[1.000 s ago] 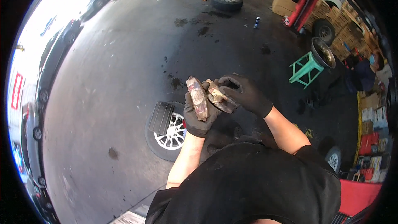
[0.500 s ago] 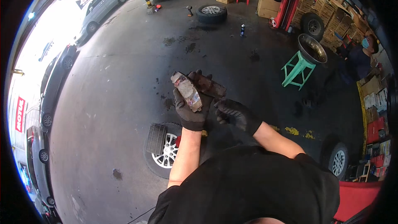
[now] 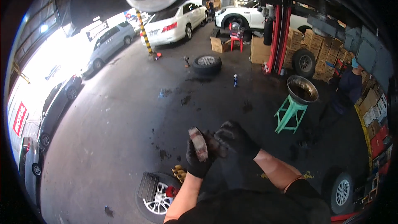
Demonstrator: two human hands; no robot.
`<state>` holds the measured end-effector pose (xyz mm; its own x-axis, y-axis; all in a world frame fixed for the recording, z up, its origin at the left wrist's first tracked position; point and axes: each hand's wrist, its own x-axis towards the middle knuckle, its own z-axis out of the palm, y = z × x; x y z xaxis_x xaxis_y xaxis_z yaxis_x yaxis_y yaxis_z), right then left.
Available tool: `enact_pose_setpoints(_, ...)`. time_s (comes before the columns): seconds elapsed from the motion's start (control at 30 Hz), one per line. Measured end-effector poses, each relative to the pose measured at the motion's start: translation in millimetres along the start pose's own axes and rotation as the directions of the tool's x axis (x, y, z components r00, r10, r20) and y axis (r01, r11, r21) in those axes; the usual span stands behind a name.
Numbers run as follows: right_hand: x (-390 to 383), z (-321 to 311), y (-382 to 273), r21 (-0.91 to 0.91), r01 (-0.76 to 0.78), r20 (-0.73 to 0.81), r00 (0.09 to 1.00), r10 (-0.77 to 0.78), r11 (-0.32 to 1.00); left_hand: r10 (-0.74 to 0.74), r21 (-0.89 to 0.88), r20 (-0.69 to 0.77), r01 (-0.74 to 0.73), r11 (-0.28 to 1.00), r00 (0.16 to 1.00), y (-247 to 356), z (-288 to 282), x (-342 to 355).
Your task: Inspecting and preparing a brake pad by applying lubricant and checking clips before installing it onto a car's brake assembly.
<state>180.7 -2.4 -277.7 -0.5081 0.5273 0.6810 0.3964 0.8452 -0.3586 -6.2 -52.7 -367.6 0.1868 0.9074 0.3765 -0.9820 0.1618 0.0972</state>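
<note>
My gloved left hand (image 3: 197,162) is closed round two worn brake pads. The pale, scraped brake pad (image 3: 198,144) stands on edge toward the left. The darker brake pad (image 3: 216,146) is blurred and partly in shadow beside it. My gloved right hand (image 3: 236,138) is beside the darker pad's upper end, its fingers curled in. Whether those fingers grip anything is hidden by the glove and blur. Below my left hand a wheel (image 3: 159,201) lies on the floor, with a dark ribbed rectangular panel (image 3: 148,186) leaning on it.
Overhead hangs a brake disc (image 3: 161,1) under a raised car. A metal basin (image 3: 302,90) of dark liquid stands on a green stool (image 3: 291,114) at right. Another wheel (image 3: 206,64), a spray can (image 3: 235,80) and a red lift post (image 3: 280,37) are farther off. A person (image 3: 350,85) crouches at far right.
My view has tilted up, bringing the brake disc and car underside into sight. My right hand has moved up to the darker pad. The left hand still holds both brake pads.
</note>
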Motion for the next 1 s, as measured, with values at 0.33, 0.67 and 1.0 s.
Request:
enact_pose_setpoints(0.33,76.0,-68.5,52.3,-0.011,-0.194,0.23,0.954,0.191,0.981,0.131,0.944,-0.013,-0.031,0.329,0.991,-18.4,-9.7,110.1)
enact_pose_setpoints(0.67,99.1,-21.3,64.9,0.322,-0.547,0.355,0.826,0.437,0.773,-0.285,0.251,0.088,0.255,0.934,0.955,26.2,39.7,127.1)
enact_pose_setpoints(1.0,118.8,6.6,65.0,0.774,-0.532,0.282,0.775,0.565,0.344,-0.429,-0.073,0.128,0.44,0.895,0.894,103.9,-37.3,118.7)
